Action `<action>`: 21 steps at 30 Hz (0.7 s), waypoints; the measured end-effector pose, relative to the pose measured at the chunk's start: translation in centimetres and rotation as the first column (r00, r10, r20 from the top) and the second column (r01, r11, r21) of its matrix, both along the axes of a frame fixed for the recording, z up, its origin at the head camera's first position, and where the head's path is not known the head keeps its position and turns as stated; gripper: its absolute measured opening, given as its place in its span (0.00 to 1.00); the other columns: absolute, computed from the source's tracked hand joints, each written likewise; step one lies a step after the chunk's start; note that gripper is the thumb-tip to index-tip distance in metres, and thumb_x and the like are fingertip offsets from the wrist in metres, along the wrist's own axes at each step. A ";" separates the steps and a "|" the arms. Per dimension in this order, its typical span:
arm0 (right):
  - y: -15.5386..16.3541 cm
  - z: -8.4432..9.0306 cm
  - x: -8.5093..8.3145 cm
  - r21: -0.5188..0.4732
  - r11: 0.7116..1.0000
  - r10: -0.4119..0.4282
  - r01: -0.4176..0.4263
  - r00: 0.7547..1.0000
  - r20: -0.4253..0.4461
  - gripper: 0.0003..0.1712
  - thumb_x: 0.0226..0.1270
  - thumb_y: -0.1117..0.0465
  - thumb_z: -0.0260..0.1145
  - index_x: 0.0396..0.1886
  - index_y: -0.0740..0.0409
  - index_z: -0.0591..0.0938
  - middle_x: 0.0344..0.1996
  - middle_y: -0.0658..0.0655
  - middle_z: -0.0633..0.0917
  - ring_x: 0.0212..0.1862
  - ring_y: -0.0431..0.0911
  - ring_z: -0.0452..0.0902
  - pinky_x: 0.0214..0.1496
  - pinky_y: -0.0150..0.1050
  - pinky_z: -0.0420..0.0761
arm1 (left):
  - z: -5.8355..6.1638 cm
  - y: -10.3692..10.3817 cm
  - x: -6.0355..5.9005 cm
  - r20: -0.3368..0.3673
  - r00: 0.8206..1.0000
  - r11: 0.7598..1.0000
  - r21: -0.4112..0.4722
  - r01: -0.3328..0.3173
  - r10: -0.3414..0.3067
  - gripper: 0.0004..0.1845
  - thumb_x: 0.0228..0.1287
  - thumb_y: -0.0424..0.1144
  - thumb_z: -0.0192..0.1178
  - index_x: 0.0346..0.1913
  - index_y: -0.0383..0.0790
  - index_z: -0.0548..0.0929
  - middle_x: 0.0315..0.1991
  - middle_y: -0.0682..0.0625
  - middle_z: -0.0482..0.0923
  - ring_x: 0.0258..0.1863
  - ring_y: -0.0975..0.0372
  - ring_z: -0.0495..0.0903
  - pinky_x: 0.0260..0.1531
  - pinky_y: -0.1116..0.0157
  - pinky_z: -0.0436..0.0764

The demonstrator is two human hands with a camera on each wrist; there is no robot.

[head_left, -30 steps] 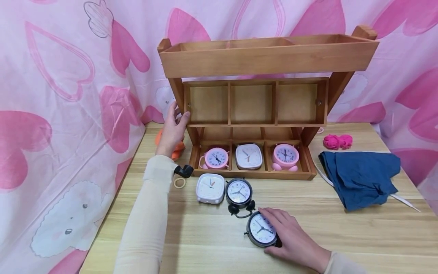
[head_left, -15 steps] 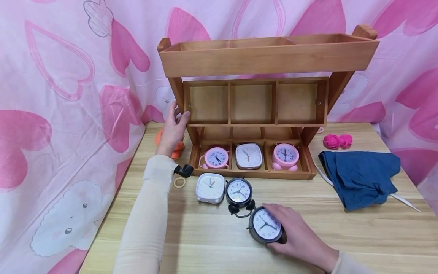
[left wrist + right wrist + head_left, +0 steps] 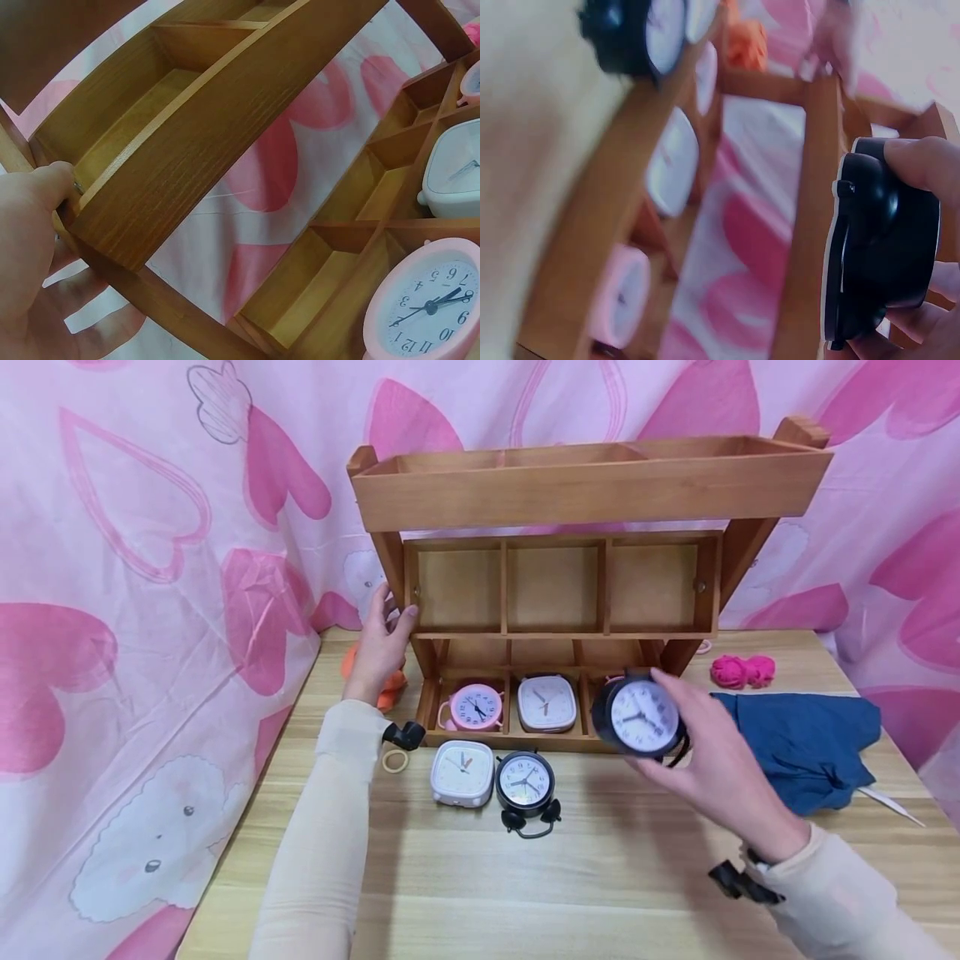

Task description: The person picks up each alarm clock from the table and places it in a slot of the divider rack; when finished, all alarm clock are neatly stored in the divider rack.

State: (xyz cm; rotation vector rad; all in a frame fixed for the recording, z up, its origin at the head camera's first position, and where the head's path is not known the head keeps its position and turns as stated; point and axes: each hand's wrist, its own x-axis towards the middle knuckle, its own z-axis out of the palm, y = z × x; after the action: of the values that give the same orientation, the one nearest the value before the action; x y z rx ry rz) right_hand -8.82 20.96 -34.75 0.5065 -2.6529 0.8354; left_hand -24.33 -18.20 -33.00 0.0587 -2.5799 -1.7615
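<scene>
— What's on the desk [image 3: 600,860]?

— A big wooden shelf [image 3: 592,493]. The left hand [image 3: 381,647] steadies its left post, thumb against the wood and fingers behind; how tightly they curl I can't tell. There's a blue cloth [image 3: 806,747] to the right.

— And the right hand [image 3: 712,768]?

— It grips a black clock [image 3: 639,717], raised off the desk in front of the shelf's bottom right compartment, face toward us.

— Other clocks?

— A pink clock [image 3: 474,707] and a grey clock [image 3: 547,703] sit in the bottom row. A white clock [image 3: 461,772] and a second black clock [image 3: 525,781] lie on the desk just before it.
</scene>
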 end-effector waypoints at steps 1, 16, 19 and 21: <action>0.2 0.5 -0.6 -0.006 1.000 -0.013 0.013 1.000 0.006 0.63 0.39 0.61 0.85 0.76 0.53 0.61 0.65 0.68 0.72 0.62 0.64 0.68 0.55 0.70 0.71 | 0.3 0.1 0.3 0.001 1.000 1.000 0.000 0.001 -0.001 0.37 0.75 0.50 0.51 0.78 0.62 0.45 0.79 0.49 0.52 0.77 0.53 0.56 0.71 0.49 0.65; 1.3 4.6 -9.3 -0.098 0.987 -0.128 0.125 0.992 -0.020 0.57 0.52 0.57 0.77 0.78 0.52 0.56 0.70 0.66 0.66 0.68 0.63 0.62 0.68 0.68 0.63 | 0.4 0.2 0.3 0.007 1.000 1.000 0.006 0.000 0.000 0.36 0.75 0.50 0.52 0.78 0.63 0.46 0.79 0.50 0.52 0.77 0.54 0.56 0.71 0.49 0.65; 1.1 4.9 -10.5 -0.113 0.983 -0.148 0.146 0.989 -0.013 0.56 0.54 0.56 0.76 0.78 0.49 0.55 0.71 0.64 0.65 0.70 0.62 0.60 0.71 0.67 0.60 | -0.6 -0.2 -0.4 -0.006 1.000 1.000 0.006 0.000 0.000 0.37 0.73 0.54 0.52 0.77 0.66 0.45 0.79 0.53 0.51 0.77 0.55 0.57 0.71 0.50 0.65; 1.0 5.0 -11.2 -0.112 0.981 -0.164 0.161 0.986 -0.019 0.56 0.54 0.55 0.76 0.79 0.47 0.54 0.72 0.64 0.64 0.71 0.61 0.59 0.72 0.66 0.59 | -0.9 -0.4 -0.5 -0.023 1.000 1.000 0.002 0.002 -0.002 0.38 0.72 0.56 0.52 0.77 0.66 0.45 0.79 0.52 0.52 0.77 0.56 0.57 0.72 0.51 0.65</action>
State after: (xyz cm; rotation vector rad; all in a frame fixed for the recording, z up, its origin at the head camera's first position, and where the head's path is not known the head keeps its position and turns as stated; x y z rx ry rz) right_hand -19.99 21.94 -29.78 0.2677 -2.5635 0.9110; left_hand -24.84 -18.60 -33.93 0.0355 -2.5630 -1.7544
